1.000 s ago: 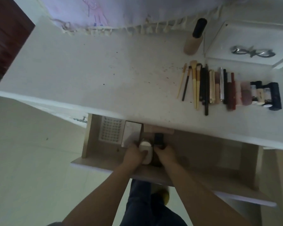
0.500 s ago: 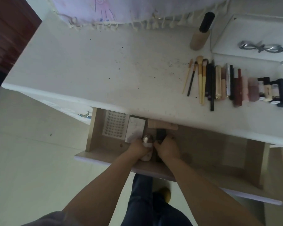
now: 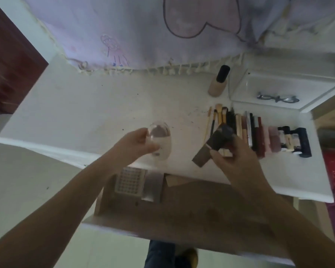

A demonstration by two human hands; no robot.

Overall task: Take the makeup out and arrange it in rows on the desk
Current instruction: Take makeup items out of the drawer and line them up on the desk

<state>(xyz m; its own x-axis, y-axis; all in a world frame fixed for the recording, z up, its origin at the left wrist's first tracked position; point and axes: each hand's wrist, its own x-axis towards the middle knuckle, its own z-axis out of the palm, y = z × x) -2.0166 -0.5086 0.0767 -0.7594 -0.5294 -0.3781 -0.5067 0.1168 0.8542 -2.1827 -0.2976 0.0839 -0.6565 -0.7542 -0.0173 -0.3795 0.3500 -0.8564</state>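
Note:
My left hand (image 3: 136, 145) grips a clear egg-shaped case (image 3: 161, 140) with a pinkish sponge inside, just above the white desk (image 3: 89, 113). My right hand (image 3: 234, 157) holds a dark bottle with a black cap (image 3: 215, 144), tilted over the desk's front edge, left of the row of makeup (image 3: 259, 130). That row of brushes, pencils, tubes and small bottles lies at the desk's right. The open drawer (image 3: 191, 206) sits below the desk edge.
A beige bottle with a black cap (image 3: 219, 82) stands at the back of the desk. A white drawer unit with a metal handle (image 3: 278, 98) is at the right. A perforated white tray (image 3: 130, 180) and a flat card (image 3: 153, 188) lie in the drawer. A fringed cloth (image 3: 162, 31) hangs behind.
Both hands have lifted out of the drawer and up over the desk, the left carrying the egg-shaped case, the right carrying the dark bottle. The view has tilted up.

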